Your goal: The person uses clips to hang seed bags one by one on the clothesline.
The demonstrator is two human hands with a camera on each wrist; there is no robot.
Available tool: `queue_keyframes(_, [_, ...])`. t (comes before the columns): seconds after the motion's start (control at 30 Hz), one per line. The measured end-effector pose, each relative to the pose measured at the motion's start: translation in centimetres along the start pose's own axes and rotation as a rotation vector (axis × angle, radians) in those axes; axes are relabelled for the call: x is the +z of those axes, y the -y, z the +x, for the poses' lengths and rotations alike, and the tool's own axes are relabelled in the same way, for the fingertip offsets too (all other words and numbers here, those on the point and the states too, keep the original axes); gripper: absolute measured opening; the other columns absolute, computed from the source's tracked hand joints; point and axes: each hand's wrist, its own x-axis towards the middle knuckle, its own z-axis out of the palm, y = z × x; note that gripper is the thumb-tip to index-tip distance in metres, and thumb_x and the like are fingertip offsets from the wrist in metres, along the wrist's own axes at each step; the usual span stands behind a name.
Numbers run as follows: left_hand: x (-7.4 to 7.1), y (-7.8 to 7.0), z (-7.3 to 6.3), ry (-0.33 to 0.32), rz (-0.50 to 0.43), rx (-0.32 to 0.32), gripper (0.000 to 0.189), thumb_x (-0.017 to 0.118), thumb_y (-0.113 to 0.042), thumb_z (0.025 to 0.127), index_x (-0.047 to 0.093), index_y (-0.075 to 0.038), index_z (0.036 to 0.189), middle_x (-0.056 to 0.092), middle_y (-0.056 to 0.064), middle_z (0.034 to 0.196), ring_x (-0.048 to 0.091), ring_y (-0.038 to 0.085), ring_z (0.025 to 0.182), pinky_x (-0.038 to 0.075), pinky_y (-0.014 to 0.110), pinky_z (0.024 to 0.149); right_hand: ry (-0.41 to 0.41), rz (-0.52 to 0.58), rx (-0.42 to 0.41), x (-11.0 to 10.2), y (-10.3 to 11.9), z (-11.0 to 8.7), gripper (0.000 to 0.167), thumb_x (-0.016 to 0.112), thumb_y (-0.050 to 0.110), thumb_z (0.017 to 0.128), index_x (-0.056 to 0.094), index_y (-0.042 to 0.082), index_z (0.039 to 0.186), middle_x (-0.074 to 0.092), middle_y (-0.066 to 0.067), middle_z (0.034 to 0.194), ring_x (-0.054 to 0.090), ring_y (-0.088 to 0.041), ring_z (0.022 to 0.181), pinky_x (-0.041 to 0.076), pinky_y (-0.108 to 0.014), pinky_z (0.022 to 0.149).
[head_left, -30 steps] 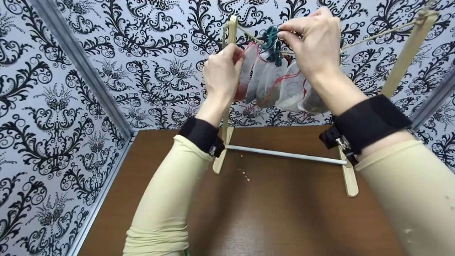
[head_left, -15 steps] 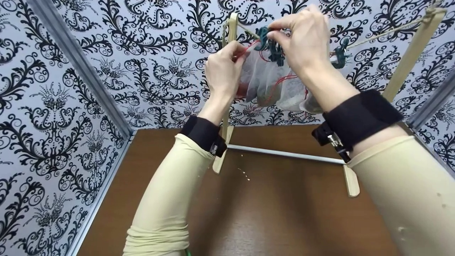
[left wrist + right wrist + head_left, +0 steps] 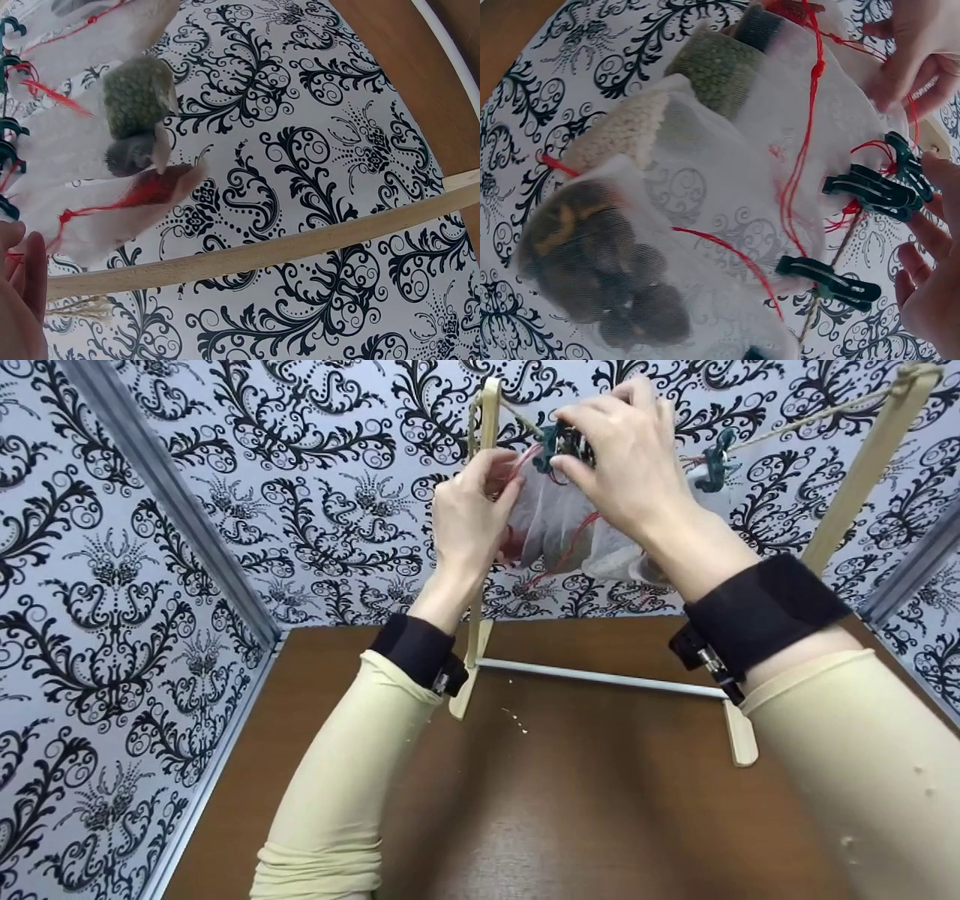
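Note:
My left hand [image 3: 472, 514] is at the top of the leftmost mesh bag [image 3: 112, 221], thumb and forefinger parted around its red drawstring [image 3: 66, 216]. My right hand [image 3: 630, 465] has thumb and forefinger spread beside a dark green clothespin [image 3: 546, 448]. In the right wrist view its fingertips are close to the end of that pin [image 3: 907, 165]; whether they touch is unclear. Several white mesh bags hang from the cord [image 3: 847, 240] by such pins. One bag [image 3: 712, 71] holds green grains, another [image 3: 615, 131] pale ones, and the nearest [image 3: 615, 262] dark round pieces.
The cord runs between a left wooden post [image 3: 489, 416] and a right post [image 3: 862, 472]. A white rod [image 3: 600, 675] joins the stand's feet [image 3: 742, 735] on the brown table [image 3: 540, 795]. Pale crumbs [image 3: 517, 721] lie there. Patterned walls [image 3: 337, 510] enclose the back and left.
My right hand has moved left with the clothespin to the leftmost bag's top, and its pinch has spread apart. My left thumb and forefinger have parted slightly; the red drawstring has shifted.

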Motion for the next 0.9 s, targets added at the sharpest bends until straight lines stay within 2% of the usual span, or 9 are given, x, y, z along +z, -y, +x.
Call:
queue_keyframes(0.2, [-0.7,0.2,-1.5,-0.09,0.056,0.088,0.03,0.073,-0.021,0.09,0.067,-0.011,0.118,0.075,0.003,0.117,0.074,0.014,0.098,0.056,0.02,0.086,-0.066,-0.018,-0.042,1.0,-0.2,-0.9,0.045,0.061,0.032,0.098,0.057,0.013,0.139,0.056,-0.011,0.143,0.04,-0.032,0.136,0.026,-0.05,0.112])
queue_keyframes(0.3, [-0.9,0.4,-2.9,-0.114,0.124,0.135,0.029,0.071,-0.022,0.091,0.067,-0.01,0.117,0.074,0.004,0.117,0.074,0.016,0.089,0.058,0.02,0.077,-0.134,-0.02,-0.087,1.8,-0.3,-1.7,0.041,0.06,0.028,0.098,0.059,0.011,0.135,0.058,-0.012,0.141,0.042,-0.032,0.135,0.024,-0.051,0.112])
queue_keyframes(0.43, [-0.5,1.2,-5.0,-0.105,0.218,0.201,0.027,0.069,-0.025,0.093,0.067,-0.01,0.116,0.073,0.003,0.119,0.071,0.017,0.079,0.055,0.021,0.061,-0.233,-0.051,-0.177,2.9,-0.5,-2.7,0.036,0.062,0.02,0.095,0.062,0.008,0.13,0.06,-0.012,0.14,0.043,-0.033,0.134,0.022,-0.055,0.112])
queue_keyframes(0.5, [-0.2,1.8,-6.1,-0.094,0.266,0.222,0.028,0.068,-0.028,0.093,0.067,-0.012,0.116,0.071,0.003,0.124,0.073,0.018,0.092,0.058,0.023,0.066,-0.273,-0.05,-0.218,3.4,-0.6,-3.2,0.036,0.062,0.018,0.094,0.062,0.008,0.129,0.06,-0.012,0.14,0.044,-0.033,0.135,0.023,-0.054,0.111])
queue_keyframes(0.63, [0.1,2.7,-8.2,-0.07,0.344,0.246,0.032,0.069,-0.033,0.092,0.068,-0.015,0.118,0.066,0.005,0.133,0.065,0.024,0.121,0.057,0.032,0.094,-0.308,0.007,-0.263,4.1,-0.6,-4.4,0.038,0.063,0.016,0.093,0.061,0.005,0.129,0.062,-0.013,0.138,0.047,-0.034,0.132,0.027,-0.053,0.11])
queue_keyframes(0.7, [0.1,3.1,-9.3,-0.054,0.375,0.242,0.036,0.069,-0.036,0.092,0.067,-0.016,0.122,0.064,0.006,0.137,0.059,0.026,0.13,0.051,0.038,0.104,-0.29,0.027,-0.281,4.6,-0.6,-5.4,0.039,0.062,0.017,0.094,0.059,0.003,0.131,0.063,-0.015,0.136,0.049,-0.035,0.129,0.031,-0.053,0.108])
queue_keyframes(0.77, [0.1,3.5,-10.5,-0.042,0.399,0.23,0.039,0.07,-0.038,0.091,0.066,-0.017,0.124,0.062,0.006,0.139,0.057,0.026,0.132,0.05,0.041,0.106,-0.248,0.052,-0.29,5.0,-0.6,-6.7,0.039,0.062,0.019,0.094,0.059,0.002,0.13,0.064,-0.017,0.133,0.051,-0.038,0.127,0.034,-0.054,0.108])
queue_keyframes(0.83, [0.1,4.0,-11.9,-0.026,0.42,0.209,0.042,0.07,-0.041,0.091,0.066,-0.018,0.126,0.061,0.005,0.142,0.055,0.027,0.135,0.048,0.044,0.106,-0.164,0.063,-0.282,5.5,-0.7,-8.2,0.041,0.063,0.022,0.095,0.058,0.002,0.13,0.065,-0.018,0.132,0.054,-0.039,0.124,0.036,-0.056,0.108])
queue_keyframes(0.9, [0.1,4.5,-13.3,-0.011,0.43,0.184,0.045,0.07,-0.042,0.09,0.065,-0.018,0.128,0.059,0.005,0.143,0.053,0.028,0.137,0.047,0.046,0.107,-0.036,0.067,-0.254,5.9,-0.9,-10.0,0.046,0.065,0.029,0.095,0.058,0.002,0.132,0.064,-0.018,0.133,0.056,-0.04,0.124,0.038,-0.059,0.108])
